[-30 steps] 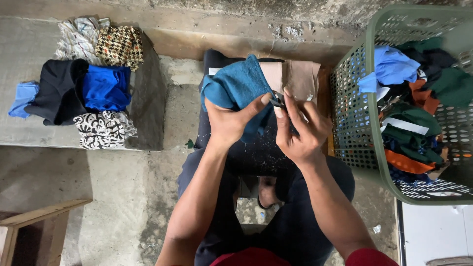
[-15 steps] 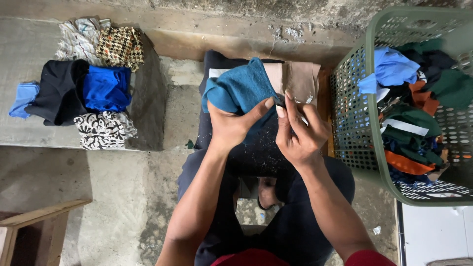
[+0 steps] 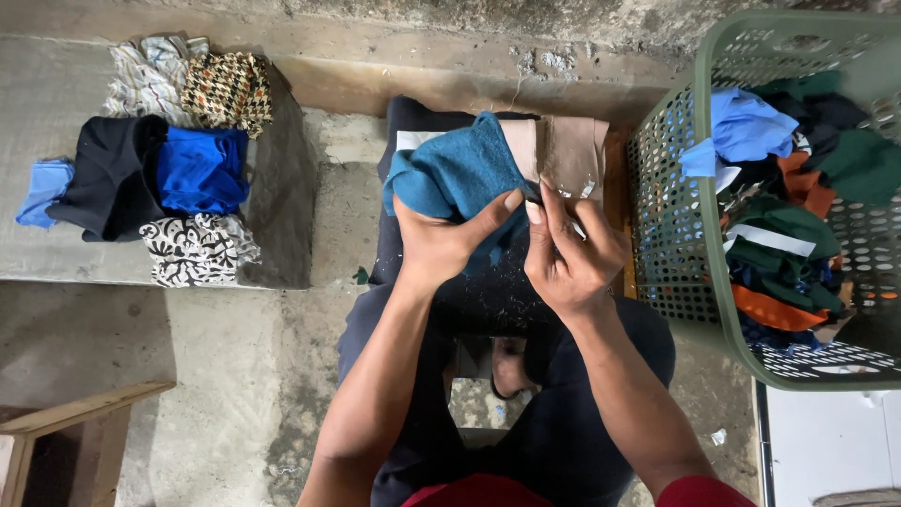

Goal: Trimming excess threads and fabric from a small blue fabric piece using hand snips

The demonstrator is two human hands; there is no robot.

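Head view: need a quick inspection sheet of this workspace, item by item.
Surface: rough grey concrete floor with a raised concrete ledge at left; a dark cloth-covered work pad lies in front of the person.
Job's things: teal blue knit fabric piece on the pad, beside a beige-brown fabric piece.
Clutter: folded fabrics stacked on the ledge, including a bright blue folded cloth; green perforated plastic basket at right, full of mixed cloth.
Grip: left hand pinches the teal fabric; right hand pinches at its edge, small item between the fingertips unclear.
Cables: nothing seen.
Surroundings: wooden frame corner lower left; white surface lower right.
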